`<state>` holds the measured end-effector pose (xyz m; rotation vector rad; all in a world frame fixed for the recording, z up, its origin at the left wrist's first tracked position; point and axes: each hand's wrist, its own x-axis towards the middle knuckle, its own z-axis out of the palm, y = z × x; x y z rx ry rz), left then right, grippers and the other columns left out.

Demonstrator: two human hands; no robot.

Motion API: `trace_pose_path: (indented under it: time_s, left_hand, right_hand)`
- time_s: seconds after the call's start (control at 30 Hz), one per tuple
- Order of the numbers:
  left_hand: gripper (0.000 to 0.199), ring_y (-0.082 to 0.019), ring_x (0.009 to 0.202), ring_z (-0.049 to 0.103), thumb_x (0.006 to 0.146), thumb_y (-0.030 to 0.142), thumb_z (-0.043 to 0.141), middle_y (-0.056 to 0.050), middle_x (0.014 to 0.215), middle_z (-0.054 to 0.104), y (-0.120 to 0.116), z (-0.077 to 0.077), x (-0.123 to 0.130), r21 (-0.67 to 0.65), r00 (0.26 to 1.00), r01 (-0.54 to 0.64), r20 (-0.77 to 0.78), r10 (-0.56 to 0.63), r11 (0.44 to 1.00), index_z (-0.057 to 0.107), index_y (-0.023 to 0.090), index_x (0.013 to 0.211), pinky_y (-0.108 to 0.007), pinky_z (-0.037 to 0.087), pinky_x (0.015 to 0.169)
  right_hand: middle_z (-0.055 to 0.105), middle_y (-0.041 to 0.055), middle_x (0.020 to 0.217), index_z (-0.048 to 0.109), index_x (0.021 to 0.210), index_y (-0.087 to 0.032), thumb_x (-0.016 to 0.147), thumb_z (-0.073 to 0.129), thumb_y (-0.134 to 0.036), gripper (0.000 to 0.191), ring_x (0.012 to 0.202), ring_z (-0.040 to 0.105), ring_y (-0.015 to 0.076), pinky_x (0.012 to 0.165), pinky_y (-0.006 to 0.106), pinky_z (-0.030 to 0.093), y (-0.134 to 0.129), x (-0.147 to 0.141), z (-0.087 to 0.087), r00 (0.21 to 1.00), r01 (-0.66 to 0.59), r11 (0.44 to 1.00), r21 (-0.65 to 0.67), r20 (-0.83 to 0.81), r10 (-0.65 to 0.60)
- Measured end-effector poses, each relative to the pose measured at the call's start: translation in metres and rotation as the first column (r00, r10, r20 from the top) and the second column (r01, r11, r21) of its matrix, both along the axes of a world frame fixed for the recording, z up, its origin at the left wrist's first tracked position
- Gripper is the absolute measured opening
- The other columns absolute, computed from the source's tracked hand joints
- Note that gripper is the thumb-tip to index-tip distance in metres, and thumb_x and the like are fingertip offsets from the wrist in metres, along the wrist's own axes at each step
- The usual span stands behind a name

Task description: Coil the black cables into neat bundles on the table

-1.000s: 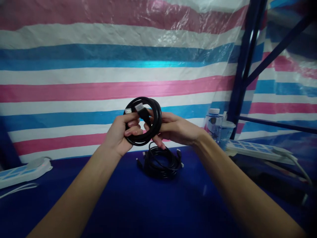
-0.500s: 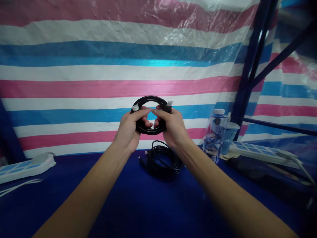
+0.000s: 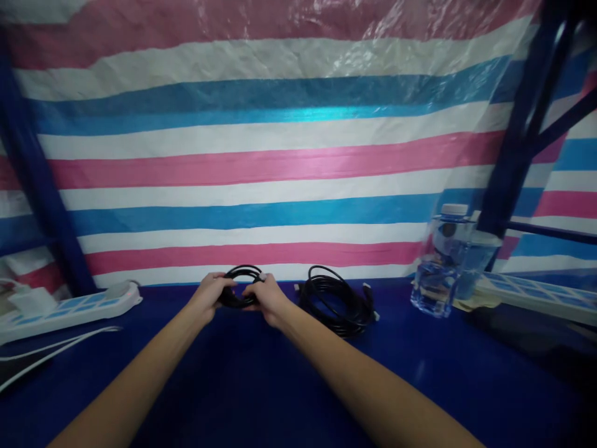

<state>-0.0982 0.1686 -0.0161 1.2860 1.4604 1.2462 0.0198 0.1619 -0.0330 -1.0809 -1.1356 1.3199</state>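
Shows striped sheeting [image 3: 261, 168] at 12 o'clock and blue worktop [image 3: 261, 386] at 6 o'clock. Bears, at 3 o'clock from smaller cable coil [image 3: 237, 302], clear bottle [image 3: 435, 280] and, nearer, larger cable coil [image 3: 342, 326]. Grasps smaller cable coil in closed grip: left hand [image 3: 211, 296] at 9 o'clock, right hand [image 3: 269, 296] at 3 o'clock. Cannot confirm coil-to-worktop contact.
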Motion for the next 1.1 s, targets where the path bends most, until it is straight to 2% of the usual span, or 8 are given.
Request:
trace_pose_path:
  time_s: [0.13, 0.37, 0.47, 0.63, 0.8, 0.97, 1.07, 1.1]
  left_hand:
    - [0.022, -0.025, 0.068, 0.060, 0.056, 0.024, 0.059, -0.004, 0.063, 0.059, 0.011, -0.026, -0.042, -0.069, 0.944, -0.093, -0.323, 0.066, 0.993, 0.054, 0.019, 0.077, -0.031, 0.040, 0.054]
    - [0.019, -0.039, 0.086, 0.058, 0.045, 0.027, 0.068, -0.012, 0.063, 0.061, 0.045, -0.015, -0.080, -0.089, 0.724, -0.077, -0.690, -0.006, 0.993, 0.050, 0.019, 0.049, -0.041, 0.039, 0.069]
    - [0.022, -0.032, 0.080, 0.060, 0.046, 0.029, 0.068, -0.009, 0.067, 0.063, 0.055, -0.015, -0.086, -0.096, 0.702, 0.031, -0.706, -0.090, 0.995, 0.060, 0.018, 0.063, -0.036, 0.041, 0.067]
    - [0.059, -0.023, 0.082, 0.062, 0.056, 0.034, 0.063, -0.010, 0.101, 0.065, 0.062, -0.022, -0.083, -0.013, 0.742, 0.189, -0.653, -0.152, 0.982, 0.056, 0.015, 0.111, -0.030, 0.047, 0.067]
    - [0.045, -0.023, 0.108, 0.055, 0.066, 0.024, 0.054, -0.013, 0.116, 0.060, 0.062, -0.007, -0.075, 0.215, 0.792, 0.207, -0.609, -0.035, 0.955, 0.057, 0.014, 0.109, -0.031, 0.043, 0.087]
    - [0.025, -0.019, 0.099, 0.057, 0.077, 0.025, 0.048, -0.008, 0.104, 0.064, 0.029, 0.026, -0.062, 0.425, 0.824, 0.136, -0.550, 0.136, 0.895, 0.060, 0.017, 0.096, -0.033, 0.041, 0.088]
    - [0.018, -0.017, 0.083, 0.060, 0.079, 0.027, 0.048, -0.005, 0.093, 0.067, -0.002, 0.036, -0.040, 0.492, 0.847, 0.143, -0.509, 0.150, 0.859, 0.061, 0.019, 0.087, -0.033, 0.045, 0.079]
    - [0.016, -0.017, 0.079, 0.060, 0.079, 0.026, 0.048, -0.005, 0.089, 0.067, -0.011, 0.036, -0.030, 0.506, 0.856, 0.155, -0.498, 0.140, 0.849, 0.061, 0.019, 0.085, -0.032, 0.046, 0.075]
  right_hand:
    - [0.056, 0.0008, 0.073, 0.044, 0.090, -0.017, 0.064, 0.064, -0.019, 0.033, 0.062, 0.060, 0.0167, 0.048, 0.028, 0.050, 0.014, -0.023, -0.019, 0.952, -0.040, 0.999, -0.028, 0.303, 0.047]
    - [0.058, 0.0239, 0.109, 0.057, 0.085, -0.012, 0.064, 0.064, -0.052, 0.045, 0.108, 0.050, 0.0422, 0.088, 0.052, 0.037, 0.035, -0.025, -0.007, 0.661, -0.047, 0.997, 0.067, 0.750, -0.019]
    - [0.056, 0.0246, 0.113, 0.058, 0.096, -0.011, 0.070, 0.057, -0.056, 0.052, 0.108, 0.051, 0.0408, 0.086, 0.050, 0.039, 0.040, -0.026, -0.007, 0.588, -0.072, 0.994, 0.084, 0.808, -0.026]
    - [0.063, 0.0174, 0.100, 0.057, 0.097, -0.015, 0.078, 0.043, -0.060, 0.051, 0.088, 0.061, 0.0314, 0.070, 0.042, 0.046, 0.045, -0.024, -0.014, 0.541, -0.102, 0.988, 0.114, 0.840, -0.041]
    - [0.064, 0.0157, 0.097, 0.058, 0.091, -0.014, 0.091, 0.025, -0.046, 0.045, 0.086, 0.060, 0.0253, 0.069, 0.036, 0.044, 0.025, -0.013, 0.011, 0.517, -0.154, 0.953, 0.262, 0.843, -0.148]
    - [0.066, 0.0061, 0.087, 0.059, 0.087, -0.019, 0.091, 0.037, -0.035, 0.028, 0.078, 0.058, 0.0185, 0.072, 0.032, 0.040, -0.042, 0.047, 0.043, 0.507, -0.284, 0.845, 0.453, 0.819, -0.269]
    - [0.065, 0.0074, 0.089, 0.060, 0.094, -0.019, 0.090, 0.041, -0.036, 0.026, 0.084, 0.058, 0.0220, 0.079, 0.039, 0.040, -0.072, 0.113, 0.031, 0.335, -0.336, 0.706, 0.624, 0.779, -0.530]
    - [0.065, 0.0087, 0.095, 0.061, 0.098, -0.019, 0.088, 0.045, -0.038, 0.027, 0.091, 0.058, 0.0247, 0.083, 0.044, 0.039, -0.077, 0.135, 0.022, 0.284, -0.328, 0.699, 0.635, 0.772, -0.568]
